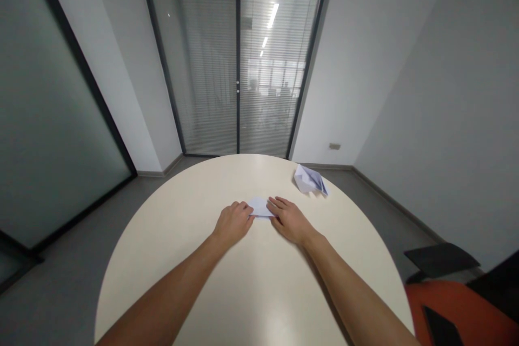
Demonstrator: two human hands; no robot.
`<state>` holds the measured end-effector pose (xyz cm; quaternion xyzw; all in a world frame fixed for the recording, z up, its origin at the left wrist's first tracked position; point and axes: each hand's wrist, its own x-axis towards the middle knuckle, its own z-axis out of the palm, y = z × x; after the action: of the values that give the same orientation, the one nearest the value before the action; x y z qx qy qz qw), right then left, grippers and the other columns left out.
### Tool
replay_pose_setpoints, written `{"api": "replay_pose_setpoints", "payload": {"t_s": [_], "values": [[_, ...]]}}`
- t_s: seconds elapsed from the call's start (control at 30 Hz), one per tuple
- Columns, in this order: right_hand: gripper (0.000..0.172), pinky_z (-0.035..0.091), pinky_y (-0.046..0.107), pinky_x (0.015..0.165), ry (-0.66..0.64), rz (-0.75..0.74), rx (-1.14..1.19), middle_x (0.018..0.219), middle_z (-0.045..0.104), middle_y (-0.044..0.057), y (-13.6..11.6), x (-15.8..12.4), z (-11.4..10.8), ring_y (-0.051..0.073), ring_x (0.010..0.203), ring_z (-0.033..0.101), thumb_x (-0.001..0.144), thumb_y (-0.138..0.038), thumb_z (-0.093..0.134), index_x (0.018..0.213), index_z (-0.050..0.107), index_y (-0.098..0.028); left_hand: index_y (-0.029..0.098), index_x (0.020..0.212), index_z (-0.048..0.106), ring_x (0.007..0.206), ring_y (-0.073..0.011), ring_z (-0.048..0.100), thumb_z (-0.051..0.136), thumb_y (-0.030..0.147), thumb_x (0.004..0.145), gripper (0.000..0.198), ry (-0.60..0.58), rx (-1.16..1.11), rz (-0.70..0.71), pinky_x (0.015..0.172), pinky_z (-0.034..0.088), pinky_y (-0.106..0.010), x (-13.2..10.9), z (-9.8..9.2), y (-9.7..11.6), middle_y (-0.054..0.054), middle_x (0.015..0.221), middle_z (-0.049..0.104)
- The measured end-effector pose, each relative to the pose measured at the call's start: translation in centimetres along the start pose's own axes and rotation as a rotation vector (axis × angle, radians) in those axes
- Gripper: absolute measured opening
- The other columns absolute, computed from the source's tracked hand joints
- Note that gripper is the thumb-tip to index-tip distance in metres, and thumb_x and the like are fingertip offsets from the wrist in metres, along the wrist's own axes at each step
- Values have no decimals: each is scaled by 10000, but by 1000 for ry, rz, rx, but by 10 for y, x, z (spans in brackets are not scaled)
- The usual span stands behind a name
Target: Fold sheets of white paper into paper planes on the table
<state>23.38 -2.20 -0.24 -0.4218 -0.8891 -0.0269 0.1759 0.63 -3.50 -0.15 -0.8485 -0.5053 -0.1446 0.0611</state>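
Observation:
A small piece of folded white paper (259, 207) lies between my two hands near the far half of the table. My left hand (235, 221) grips its left end, thumb below and curled fingers on top. At the right end, my right hand (288, 219) holds the paper with its fingers over the top and its thumb at the near edge. The paper's ends are hidden under my fingers. Beyond my right hand rests a second folded paper (310, 180), creased and standing up from the table, touched by neither hand.
The round cream table (182, 281) has its curved far edge just beyond the papers. An orange chair (454, 308) with black armrests stands close to the table at the right. Glass panels with blinds (211, 92) and white walls surround the table.

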Motion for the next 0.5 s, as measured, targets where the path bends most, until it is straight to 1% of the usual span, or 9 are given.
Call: {"api": "replay_pose_setpoints", "payload": {"t_s": [0.07,0.13,0.23,0.3,0.4,0.5], "values": [[379,445,448,1004,10,35,-35,1404,573,120,-10,3,-5,286,1248,512,912,-212,543,1283,613,-184,209,1058,690,973,-236,617,466,321,1000,257,-2,-10,-1,826,491,-348,1,0,1,-83,1044,687],[336,460,418,943,-3,38,-48,1323,627,95,-19,6,-8,268,1154,547,921,-223,544,1243,637,-218,202,1031,692,953,-228,625,453,323,1007,269,-9,-21,3,830,490,-350,1,0,3,-83,1021,692],[337,462,370,901,-34,42,-41,1194,672,81,-26,10,-9,241,1061,568,906,-159,530,1203,669,-242,192,1008,688,942,-227,633,457,333,1005,271,-9,-34,14,837,491,-353,2,-1,6,-86,1001,695],[376,465,367,890,-36,61,-41,1158,676,86,-24,11,-8,247,1042,568,877,-117,526,1196,681,-240,190,1014,684,948,-232,638,460,330,1002,264,-8,-40,19,835,492,-355,1,-2,7,-90,1003,694],[372,463,405,897,-11,119,-30,1156,675,103,-16,12,-8,277,1057,562,863,-126,525,1178,695,-227,193,1012,681,922,-232,656,434,311,1010,274,-25,-59,-6,803,499,-351,2,-4,8,-92,1004,694],[375,441,449,964,85,206,28,1201,663,118,-10,11,-10,296,1114,551,884,-184,524,1234,657,-206,199,1011,676,871,-221,675,397,301,1021,297,-39,-77,-73,760,502,-336,4,-6,5,-91,1005,695]]}}
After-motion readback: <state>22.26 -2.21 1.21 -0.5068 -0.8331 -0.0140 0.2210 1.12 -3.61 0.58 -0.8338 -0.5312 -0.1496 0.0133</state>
